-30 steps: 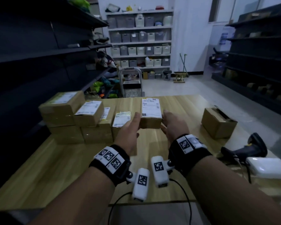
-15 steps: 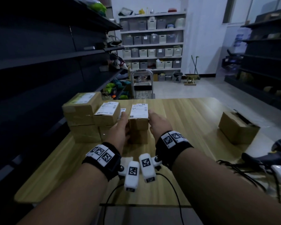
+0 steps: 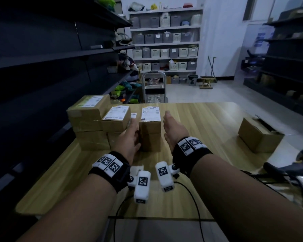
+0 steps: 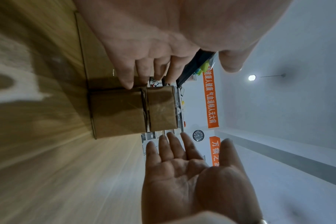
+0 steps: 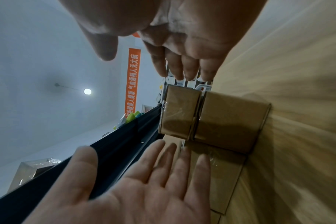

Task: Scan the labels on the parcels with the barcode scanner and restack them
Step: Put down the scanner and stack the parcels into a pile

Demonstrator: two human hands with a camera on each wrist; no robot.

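Restacking step: the labelled parcel [image 3: 150, 119] sits atop another box at frame centre, released. Left hand [image 3: 128, 137] and right hand [image 3: 173, 128] flank it, fingers straight, holding nothing. Likely next: fetch the lone parcel [image 3: 259, 137], right.

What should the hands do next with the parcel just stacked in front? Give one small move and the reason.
Probably draw both hands back and send the right hand to the barcode scanner at the table's right edge. The small parcel sits label up on another box, both hands are open beside it, the left hand perhaps touching, and one lone box waits on the right.
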